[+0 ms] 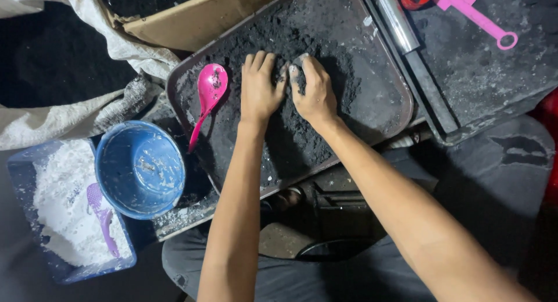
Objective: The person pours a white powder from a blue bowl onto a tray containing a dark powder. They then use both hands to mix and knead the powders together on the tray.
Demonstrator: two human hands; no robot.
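Pressing both palms flat, left hand (258,92) and right hand (314,93) with fingers spread, gripping nothing, should work the black powder (290,139) evenly across the tray (401,90).

You look down into a dim, crowded work corner, lit from above. A pale sack (87,113) slumps at the left, open on black powder. A cardboard sheet (197,17) leans behind it. Low at the left, a blue tub (23,180) holds white powder, a blue bowl (139,168) just beside it. A second dusty tray (494,75) sits at the right.
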